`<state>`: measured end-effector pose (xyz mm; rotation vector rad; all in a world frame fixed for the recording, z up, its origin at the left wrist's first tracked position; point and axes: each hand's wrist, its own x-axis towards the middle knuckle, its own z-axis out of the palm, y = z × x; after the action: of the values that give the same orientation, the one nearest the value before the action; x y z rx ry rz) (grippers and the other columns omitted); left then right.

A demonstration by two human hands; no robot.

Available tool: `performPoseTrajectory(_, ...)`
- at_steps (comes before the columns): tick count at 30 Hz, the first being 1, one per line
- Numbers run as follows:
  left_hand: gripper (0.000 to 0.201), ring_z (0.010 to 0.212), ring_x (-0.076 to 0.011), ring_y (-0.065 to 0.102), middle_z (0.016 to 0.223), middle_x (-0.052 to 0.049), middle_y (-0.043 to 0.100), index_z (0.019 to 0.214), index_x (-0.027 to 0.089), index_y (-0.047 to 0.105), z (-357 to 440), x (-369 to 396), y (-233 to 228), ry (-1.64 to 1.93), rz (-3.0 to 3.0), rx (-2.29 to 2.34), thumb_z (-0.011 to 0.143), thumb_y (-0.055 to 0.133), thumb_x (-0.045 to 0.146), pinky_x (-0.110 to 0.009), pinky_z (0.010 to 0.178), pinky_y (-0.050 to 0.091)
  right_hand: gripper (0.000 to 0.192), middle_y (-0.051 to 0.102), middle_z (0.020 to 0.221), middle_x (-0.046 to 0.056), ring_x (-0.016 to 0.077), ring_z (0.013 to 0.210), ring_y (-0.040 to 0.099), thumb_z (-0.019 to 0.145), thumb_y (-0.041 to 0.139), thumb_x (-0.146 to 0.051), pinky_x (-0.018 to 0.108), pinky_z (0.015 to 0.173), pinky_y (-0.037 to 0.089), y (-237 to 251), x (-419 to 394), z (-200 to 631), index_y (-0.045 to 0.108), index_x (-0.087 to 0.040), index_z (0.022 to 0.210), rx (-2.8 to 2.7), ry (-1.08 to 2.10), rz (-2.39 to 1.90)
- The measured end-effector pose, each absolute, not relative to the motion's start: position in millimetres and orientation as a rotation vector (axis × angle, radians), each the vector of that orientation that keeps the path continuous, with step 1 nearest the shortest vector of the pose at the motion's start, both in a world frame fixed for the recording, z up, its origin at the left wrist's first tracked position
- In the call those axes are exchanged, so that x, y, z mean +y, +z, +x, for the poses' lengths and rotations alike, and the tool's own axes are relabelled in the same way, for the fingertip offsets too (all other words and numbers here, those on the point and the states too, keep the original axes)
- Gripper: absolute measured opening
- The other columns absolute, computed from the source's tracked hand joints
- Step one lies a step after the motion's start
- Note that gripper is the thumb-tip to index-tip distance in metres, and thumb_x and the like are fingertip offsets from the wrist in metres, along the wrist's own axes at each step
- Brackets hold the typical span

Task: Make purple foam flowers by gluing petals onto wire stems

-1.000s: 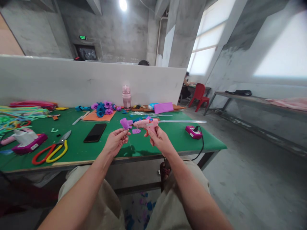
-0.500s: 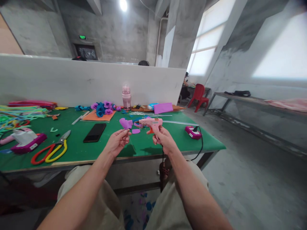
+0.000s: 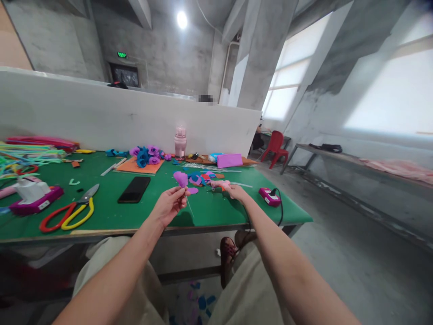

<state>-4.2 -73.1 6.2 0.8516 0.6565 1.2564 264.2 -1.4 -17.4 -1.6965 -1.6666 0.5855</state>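
Grey concrete walls and tall bright windows surround you, and a white partition (image 3: pixel 128 119) runs along the far edge of the green table (image 3: pixel 209 214) in front of your knees.

Your left hand (image 3: pixel 171 205) is raised above the near edge of the table, fingers pinched together on a thin wire stem that carries a purple paper flower (image 3: pixel 181 178) at its top; the stem slants down past your fingers. Your right hand (image 3: pixel 237 193) reaches further out and lies low on the table, closed around the handle of a pink glue gun (image 3: pixel 219 184), whose body points left toward the scraps. A dark cord hangs from under that hand over the table edge. The two hands are apart, the flower up and to the left of the gun.

Just beyond the gun lie loose purple, blue and orange paper pieces (image 3: pixel 199 179). A pink box with a black cable (image 3: pixel 269 197) sits to the right of your right hand. A black phone (image 3: pixel 134 189) lies left of your left hand, and red and yellow scissors (image 3: pixel 67 214) lie further left again. Near the partition you have a cluster of finished purple and blue flowers (image 3: pixel 147 155) on an orange sheet, with a pink bottle (image 3: pixel 180 141) standing beside them. A red chair (image 3: pixel 276 145) stands past the table's far right end.
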Motion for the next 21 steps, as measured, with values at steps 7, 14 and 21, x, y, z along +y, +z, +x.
performPoseTrajectory(7, 0.019, 0.046, -0.0043, 0.049, 0.068, -0.003, 0.065, 0.076, 0.01, 0.064, -8.9, -72.2, 10.5, 1.3, 0.836, 0.651, 0.063, 0.072, 0.02, -0.017, 0.041, 0.038, 0.03, 0.063, 0.067, 0.011, 0.0218, 0.075, 0.057, 0.073, 0.056, -0.04, 0.026, 0.064, 0.036, -22.9, -5.8, 283.7, 0.061, -0.013, 0.06, -1.605, 0.47, -1.84)
performPoseTrajectory(14, 0.024, 0.047, -0.005, 0.051, 0.07, -0.004, 0.066, 0.078, 0.011, 0.064, -5.8, -73.6, 7.4, 1.301, 0.93, 0.683, 0.061, 0.074, 0.026, -0.018, 0.043, 0.038, 0.036, 0.063, 0.098, 0.01, 0.019, 0.091, 0.056, 0.077, 0.049, -0.039, 0.028, 0.073, 0.042, -10.4, -39.1, 228.9, 0.062, -0.015, 0.1, -1.49, 0.546, -1.6)
performPoseTrajectory(21, 0.024, 0.049, -0.0048, 0.051, 0.073, -0.003, 0.065, 0.08, 0.012, 0.064, 2.3, -73.8, -2.1, 1.277, 0.996, 0.699, 0.063, 0.072, 0.027, -0.018, 0.046, 0.04, 0.029, 0.065, 0.093, 0.004, 0.0134, 0.081, 0.059, 0.067, 0.064, -0.035, 0.025, 0.07, 0.046, -19.0, -72.1, 136.8, 0.066, -0.02, 0.092, -1.068, 1.397, -0.761)
